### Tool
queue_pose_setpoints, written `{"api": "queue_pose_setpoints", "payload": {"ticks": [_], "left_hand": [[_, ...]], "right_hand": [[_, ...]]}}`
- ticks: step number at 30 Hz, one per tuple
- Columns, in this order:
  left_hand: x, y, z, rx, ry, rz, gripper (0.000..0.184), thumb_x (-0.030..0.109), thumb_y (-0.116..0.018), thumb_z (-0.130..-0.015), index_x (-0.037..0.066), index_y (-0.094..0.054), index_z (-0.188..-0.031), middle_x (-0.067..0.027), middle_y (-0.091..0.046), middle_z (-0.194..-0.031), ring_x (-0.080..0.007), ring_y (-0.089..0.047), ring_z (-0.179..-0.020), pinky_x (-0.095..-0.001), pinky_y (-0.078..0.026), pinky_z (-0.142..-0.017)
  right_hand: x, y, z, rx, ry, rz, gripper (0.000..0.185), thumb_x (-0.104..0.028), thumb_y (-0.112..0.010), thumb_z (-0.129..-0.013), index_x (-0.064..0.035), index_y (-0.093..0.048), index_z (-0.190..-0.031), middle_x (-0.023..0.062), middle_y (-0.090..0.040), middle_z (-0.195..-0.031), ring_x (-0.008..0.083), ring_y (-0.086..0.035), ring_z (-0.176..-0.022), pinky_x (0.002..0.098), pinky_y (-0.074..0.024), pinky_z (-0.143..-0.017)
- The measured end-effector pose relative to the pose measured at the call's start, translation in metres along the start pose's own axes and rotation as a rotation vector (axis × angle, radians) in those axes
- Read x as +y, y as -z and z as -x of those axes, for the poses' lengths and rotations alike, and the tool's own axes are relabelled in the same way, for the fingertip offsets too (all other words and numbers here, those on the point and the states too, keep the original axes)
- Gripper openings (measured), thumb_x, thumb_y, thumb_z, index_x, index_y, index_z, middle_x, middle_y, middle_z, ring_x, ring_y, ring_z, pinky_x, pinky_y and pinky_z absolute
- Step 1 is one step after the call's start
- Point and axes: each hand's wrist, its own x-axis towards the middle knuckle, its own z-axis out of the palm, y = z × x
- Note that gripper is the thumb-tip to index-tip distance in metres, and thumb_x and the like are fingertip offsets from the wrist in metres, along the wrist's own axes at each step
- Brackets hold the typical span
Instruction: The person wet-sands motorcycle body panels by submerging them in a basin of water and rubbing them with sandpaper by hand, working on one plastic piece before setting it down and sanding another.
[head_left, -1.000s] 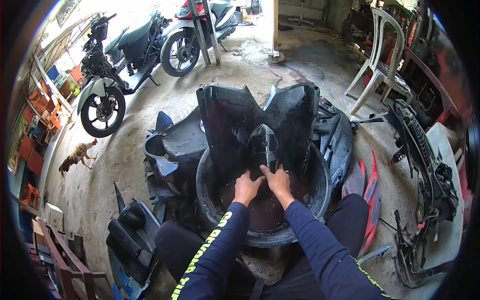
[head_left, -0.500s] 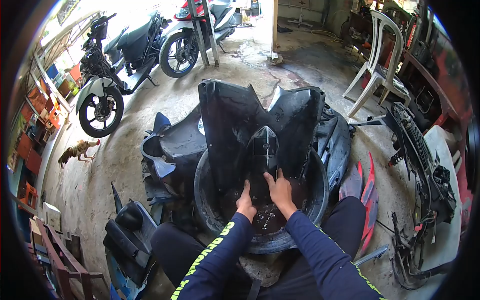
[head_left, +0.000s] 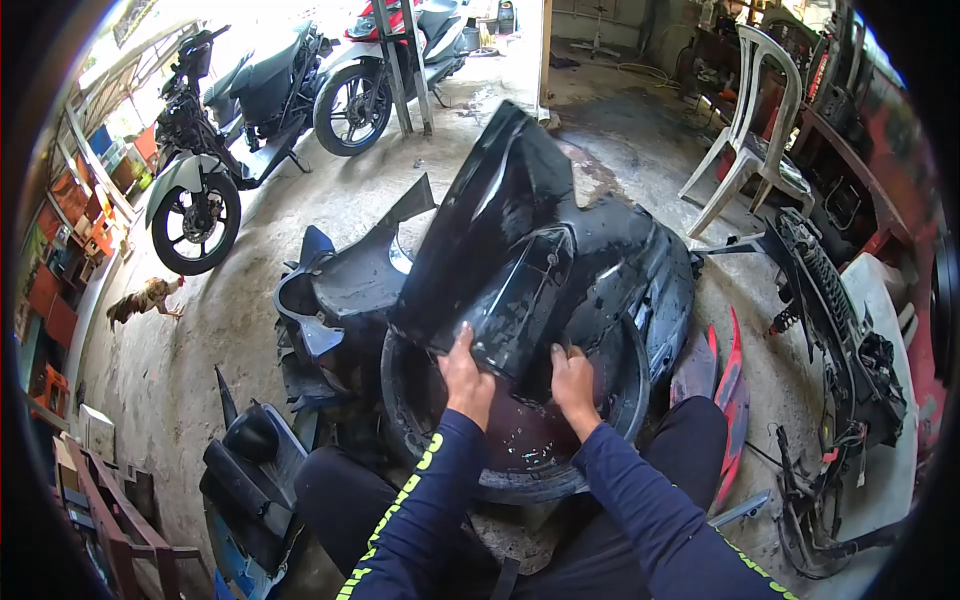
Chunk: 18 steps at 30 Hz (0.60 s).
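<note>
Black panel (head_left: 490,240) now raised, tilted over tub (head_left: 545,488) in 2 hands (head_left: 467,384) (head_left: 575,392).

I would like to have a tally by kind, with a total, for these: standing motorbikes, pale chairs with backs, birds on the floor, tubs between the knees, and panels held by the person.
Standing motorbikes: 2
Pale chair: 1
Bird: 1
Tub: 1
Black panel, held by left hand and right hand: 1
Total: 6

Black panel (head_left: 490,230) blocks way ahead; room above near basin rim (head_left: 530,488).
</note>
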Motion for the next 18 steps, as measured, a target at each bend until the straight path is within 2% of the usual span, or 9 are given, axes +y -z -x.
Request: {"api": "queue_pose_setpoints", "payload": {"ticks": [2, 3, 5, 6, 8, 9, 13, 15, 18], "left_hand": [[0.023, -0.016, -0.003, -0.051, -0.105, -0.025, 0.023, 0.004, -0.057, -0.093, -0.003, -0.057, -0.115, -0.0161, -0.067, -0.103, -0.0309, -0.069, -0.094, -0.0471, -0.061, -0.079], [0.033, -0.016, -0.011, -0.111, -0.11, -0.027, 0.031, 0.001, -0.058, -0.092, 0.002, -0.053, -0.123, -0.0138, -0.064, -0.111, -0.0289, -0.067, -0.098, -0.0449, -0.059, -0.084], [0.054, -0.019, -0.024, -0.189, -0.06, -0.024, 0.037, 0.0, -0.059, -0.091, 0.003, -0.051, -0.127, -0.0124, -0.061, -0.116, -0.0271, -0.064, -0.102, -0.0423, -0.056, -0.089], [0.065, -0.025, -0.027, -0.207, -0.008, -0.02, 0.033, 0.002, -0.058, -0.092, 0.001, -0.052, -0.125, -0.0132, -0.063, -0.113, -0.0273, -0.065, -0.102, -0.0419, -0.056, -0.09], [0.083, -0.034, -0.024, -0.221, 0.071, -0.055, 0.025, 0.006, -0.057, -0.094, -0.003, -0.055, -0.117, -0.0152, -0.065, -0.108, -0.0287, -0.066, -0.1, -0.0432, -0.055, -0.09], [0.086, -0.034, -0.027, -0.235, 0.102, -0.054, 0.022, 0.007, -0.056, -0.095, -0.005, -0.056, -0.113, -0.0158, -0.066, -0.106, -0.0293, -0.066, -0.099, -0.0441, -0.055, -0.09], [0.091, -0.028, -0.021, -0.221, 0.152, -0.012, 0.019, 0.009, -0.053, -0.097, -0.005, -0.059, -0.107, -0.0169, -0.066, -0.104, -0.0301, -0.066, -0.095, -0.045, -0.054, -0.091], [0.092, -0.021, -0.02, -0.205, 0.185, 0.036, 0.015, 0.006, -0.052, -0.096, -0.004, -0.06, -0.104, -0.0162, -0.066, -0.102, -0.0292, -0.066, -0.094, -0.044, -0.054, -0.092], [0.096, -0.007, -0.027, -0.206, 0.198, -0.025, 0.012, 0.004, -0.053, -0.095, -0.003, -0.061, -0.1, -0.0149, -0.066, -0.1, -0.0284, -0.067, -0.093, -0.0432, -0.054, -0.091]], "right_hand": [[0.028, 0.0, -0.016, -0.01, 0.088, 0.267, 0.038, -0.029, -0.054, -0.094, 0.005, -0.066, -0.105, 0.031, -0.066, -0.097, 0.0463, -0.063, -0.099, 0.0484, -0.0495, -0.086], [0.028, 0.005, -0.016, -0.008, 0.09, 0.269, 0.038, -0.029, -0.054, -0.094, 0.005, -0.066, -0.105, 0.031, -0.066, -0.097, 0.0463, -0.063, -0.099, 0.0484, -0.0495, -0.086], [0.022, 0.015, -0.016, -0.545, -0.228, 0.529, 0.038, -0.027, -0.057, -0.09, 0.0081, -0.066, -0.1, 0.0297, -0.067, -0.101, 0.0422, -0.065, -0.1, 0.0455, -0.0514, -0.083], [0.038, 0.013, -0.016, -0.545, -0.225, 0.53, 0.038, -0.027, -0.057, -0.09, 0.0081, -0.066, -0.1, 0.0297, -0.067, -0.101, 0.0422, -0.065, -0.1, 0.0455, -0.0514, -0.083], [0.086, 0.003, -0.013, -0.712, 0.17, 0.731, 0.032, -0.019, -0.058, -0.084, 0.0075, -0.068, -0.098, 0.0305, -0.066, -0.104, 0.0411, -0.066, -0.101, 0.0462, -0.0533, -0.083], [0.079, 0.007, -0.015, -0.789, 0.096, 0.823, 0.029, -0.014, -0.06, -0.079, 0.004, -0.07, -0.1, 0.0289, -0.066, -0.107, 0.0411, -0.066, -0.101, 0.0464, -0.0541, -0.084], [0.155, -0.019, -0.024, -0.572, -0.048, 0.841, 0.032, -0.017, -0.058, -0.086, -0.0021, -0.069, -0.112, 0.0247, -0.064, -0.118, 0.0385, -0.063, -0.11, 0.044, -0.0515, -0.092], [0.197, -0.047, -0.036, -0.781, 0.166, 0.886, 0.031, -0.015, -0.056, -0.086, -0.0022, -0.069, -0.111, 0.0234, -0.066, -0.115, 0.0381, -0.065, -0.106, 0.042, -0.0533, -0.089], [0.192, -0.037, -0.064, -0.79, 0.061, 0.538, 0.03, -0.016, -0.058, -0.086, 0.0016, -0.069, -0.107, 0.0201, -0.07, -0.105, 0.028, -0.065, -0.089, 0.042, -0.0522, -0.079]]}}
